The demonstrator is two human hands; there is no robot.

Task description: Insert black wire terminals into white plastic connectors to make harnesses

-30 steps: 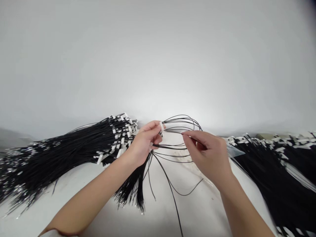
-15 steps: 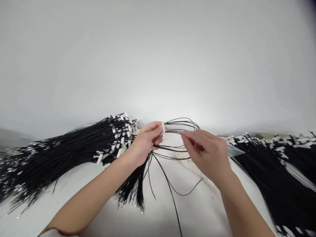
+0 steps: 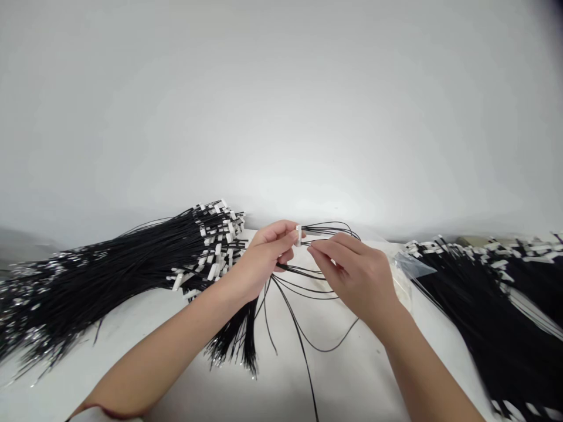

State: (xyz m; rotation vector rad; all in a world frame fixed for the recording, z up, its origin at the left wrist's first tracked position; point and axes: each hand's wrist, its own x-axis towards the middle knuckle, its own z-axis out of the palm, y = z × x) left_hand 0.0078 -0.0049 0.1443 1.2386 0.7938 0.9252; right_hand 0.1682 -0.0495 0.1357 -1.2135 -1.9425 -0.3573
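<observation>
Between thumb and fingertips, my left hand (image 3: pixel 268 255) grips a small white connector housing (image 3: pixel 299 235). Several thin black wires (image 3: pixel 332 227) come out of its right side and loop back beneath, passing through the lower fingers of the same hand. Just right of the housing, my right hand (image 3: pixel 358 275) pinches a black wire close to where it meets the connector. Whether that wire is seated in the housing cannot be seen. Loose black wires (image 3: pixel 303 340) hang down from under my left hand onto the white surface.
A thick bundle of black wires (image 3: pixel 114 269) with white connectors lies on the left. A smaller bunch of wires (image 3: pixel 244 340) lies below my left forearm. More black bundles (image 3: pixel 466 310) lie on the right, beside a clear plastic bag (image 3: pixel 413 266). A pale wall (image 3: pixel 281 117) rises behind.
My left hand and the connector have shifted slightly right and down. My right hand has moved left, bringing its pinched fingertips closer to the connector.
</observation>
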